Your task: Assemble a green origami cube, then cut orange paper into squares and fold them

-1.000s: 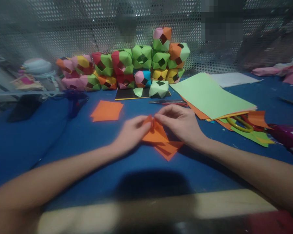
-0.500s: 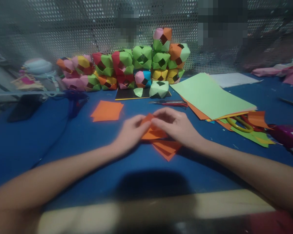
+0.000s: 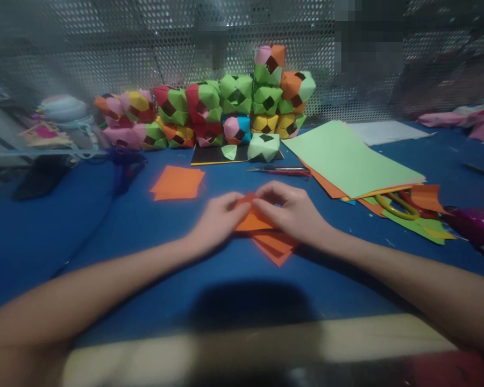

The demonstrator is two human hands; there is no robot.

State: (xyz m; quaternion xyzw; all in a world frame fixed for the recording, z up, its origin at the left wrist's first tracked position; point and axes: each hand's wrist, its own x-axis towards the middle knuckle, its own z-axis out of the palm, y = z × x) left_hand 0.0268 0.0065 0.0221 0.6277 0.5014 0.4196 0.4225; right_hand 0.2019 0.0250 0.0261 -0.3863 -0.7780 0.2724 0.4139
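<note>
Between my two hands is a folded orange sheet of paper (image 3: 253, 220), its top corner pinched near the thumbs. My left hand (image 3: 220, 217) is closed on its left side, thumb on top. From the right, my right hand (image 3: 296, 212) grips the same paper, thumb and forefinger meeting close to the left thumb. Partly under the folded paper lie several orange paper pieces (image 3: 276, 250), fanned on the blue table (image 3: 153, 285). A stack of orange squares (image 3: 178, 183) rests to the left of my left hand.
Folded paper blocks (image 3: 236, 94) are stacked along the back by a perforated metal panel (image 3: 165, 32). A red craft knife (image 3: 288, 171) lies beyond my hands. Coloured sheets (image 3: 350, 161), yellow-handled scissors (image 3: 397, 207) and a purple object (image 3: 474, 228) are on the right.
The orange paper's upper flap lies flatter between my hands, and its peak sits slightly lower. My hands have barely shifted.
</note>
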